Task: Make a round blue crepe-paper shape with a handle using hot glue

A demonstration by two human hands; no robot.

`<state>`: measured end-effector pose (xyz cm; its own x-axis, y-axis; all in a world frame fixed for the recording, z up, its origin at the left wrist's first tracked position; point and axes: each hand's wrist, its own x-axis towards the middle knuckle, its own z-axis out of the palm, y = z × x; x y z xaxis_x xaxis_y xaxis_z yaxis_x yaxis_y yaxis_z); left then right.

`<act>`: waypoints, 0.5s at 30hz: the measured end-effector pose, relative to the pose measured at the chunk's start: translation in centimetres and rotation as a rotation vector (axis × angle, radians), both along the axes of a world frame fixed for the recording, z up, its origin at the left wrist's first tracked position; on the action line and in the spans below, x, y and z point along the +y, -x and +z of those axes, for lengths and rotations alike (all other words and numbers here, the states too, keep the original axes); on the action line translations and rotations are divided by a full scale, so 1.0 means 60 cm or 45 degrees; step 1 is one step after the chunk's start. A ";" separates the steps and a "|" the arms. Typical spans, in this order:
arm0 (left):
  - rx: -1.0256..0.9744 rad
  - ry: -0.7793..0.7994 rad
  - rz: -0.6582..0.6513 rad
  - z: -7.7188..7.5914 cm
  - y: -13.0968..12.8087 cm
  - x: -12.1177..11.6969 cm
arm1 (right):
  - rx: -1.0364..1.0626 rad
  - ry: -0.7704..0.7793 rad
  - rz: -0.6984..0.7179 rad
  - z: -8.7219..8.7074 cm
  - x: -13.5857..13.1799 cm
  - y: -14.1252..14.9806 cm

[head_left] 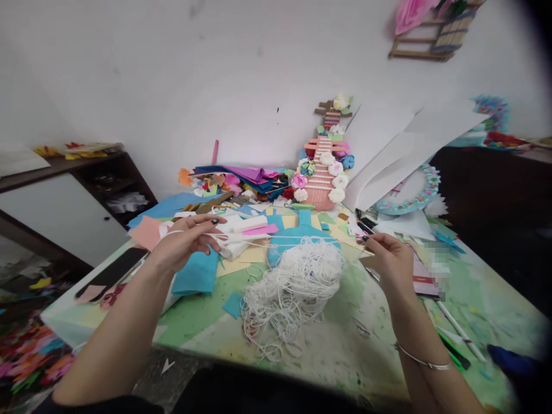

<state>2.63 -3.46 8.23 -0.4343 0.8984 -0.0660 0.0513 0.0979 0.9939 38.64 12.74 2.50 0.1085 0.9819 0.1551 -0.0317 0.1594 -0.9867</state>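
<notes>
White cord [293, 237] stretches in several strands between my two hands, above the table. My left hand [187, 241] has its thumb and fingers closed on the strands at one end, with a loop round the hand. At the other end, my right hand [390, 256] pinches the cord between thumb and fingertips. Below the strands lies a big tangled heap of white cord [302, 282], spilling toward the table's front edge. Behind the heap is a blue guitar-shaped cutout [280, 246], partly covered by it. Folded blue paper [196, 275] lies below my left hand.
A pink instrument-shaped decoration [323, 184] with paper flowers leans against the wall. Coloured sheets [245, 177] and scraps pile up at the back. A black phone-like slab [114, 273] lies at left; a green cutter-like tool [452, 349] is at right.
</notes>
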 end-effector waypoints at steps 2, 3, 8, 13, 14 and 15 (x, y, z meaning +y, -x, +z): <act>-0.007 -0.071 0.019 0.012 0.005 0.009 | 0.041 0.020 -0.032 -0.001 0.007 -0.007; -0.034 -0.098 -0.007 0.017 0.007 0.013 | 0.073 0.020 -0.036 0.001 0.009 -0.008; -0.249 -0.210 -0.181 0.030 0.010 0.048 | 0.272 0.040 0.112 0.018 0.016 -0.012; -0.271 -0.116 -0.384 0.031 0.021 0.098 | 0.306 0.068 0.239 0.028 0.014 -0.044; -0.239 -0.063 -0.436 0.033 0.027 0.107 | 0.292 0.071 0.243 0.029 0.011 -0.056; -0.191 -0.001 -0.490 0.034 0.034 0.115 | 0.275 0.081 0.251 0.029 0.007 -0.070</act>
<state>0.59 3.43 10.27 -0.0523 0.9934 -0.1024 -0.0614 0.0992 0.9932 42.82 13.17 4.26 -0.0619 0.9943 0.0866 -0.2659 0.0672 -0.9616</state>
